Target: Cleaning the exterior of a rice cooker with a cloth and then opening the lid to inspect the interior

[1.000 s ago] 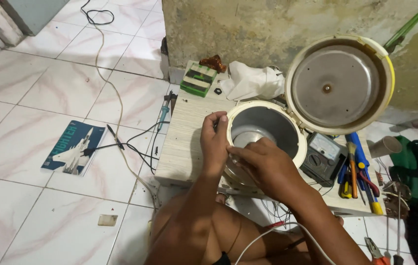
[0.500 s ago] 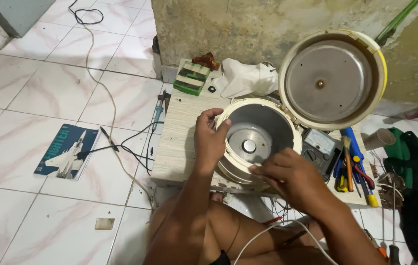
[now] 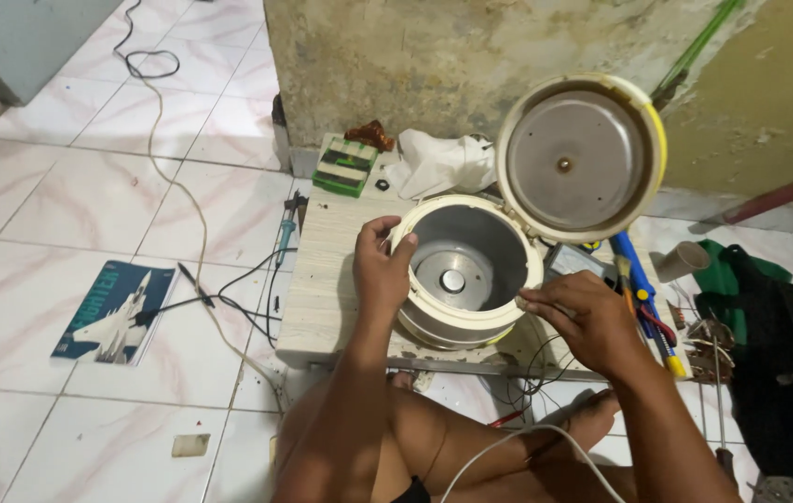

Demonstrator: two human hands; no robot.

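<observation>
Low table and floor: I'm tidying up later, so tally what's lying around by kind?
Rice cooker, lid open, both hands on its rim: 1
Soldering iron: 1
Book with a jet on the cover: 1
White cloth: 1
Green box: 1
Paper cup: 1
Total: 6

A cream-coloured rice cooker [image 3: 467, 270] is set upright on a low, pale wooden board [image 3: 322, 279]. Its round lid [image 3: 581, 156] is swung open and stood up behind the body, metal underside shown. The empty metal well is exposed, a round heating plate [image 3: 452, 278] seen at the bottom.
</observation>
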